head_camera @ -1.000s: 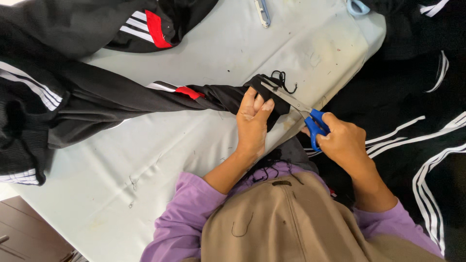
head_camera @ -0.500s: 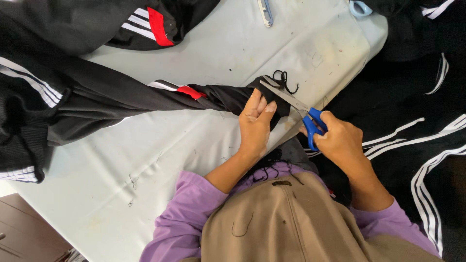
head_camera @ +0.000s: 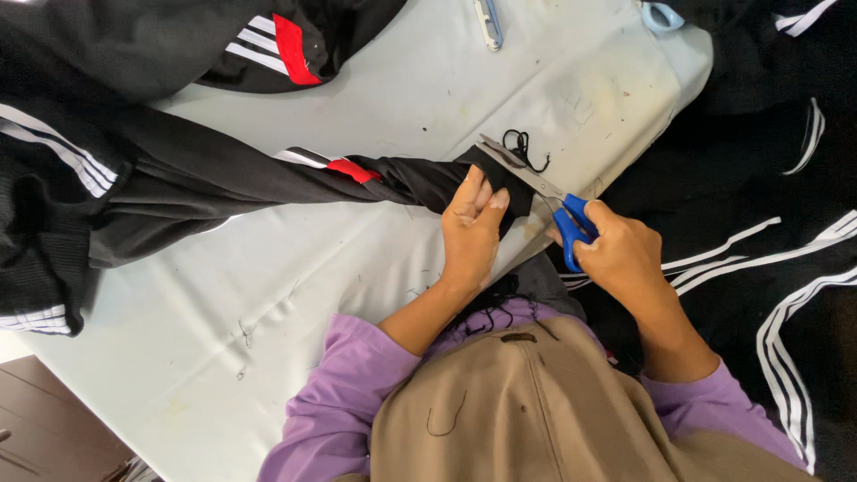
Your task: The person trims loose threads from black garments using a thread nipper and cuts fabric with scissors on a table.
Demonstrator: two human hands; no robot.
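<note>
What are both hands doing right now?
Left hand: closed on the end of the black garment.
Right hand: closed around the blue-handled scissors.

Garment workshop, cutting table [head_camera: 357, 295], striped garments [head_camera: 134, 187]
</note>
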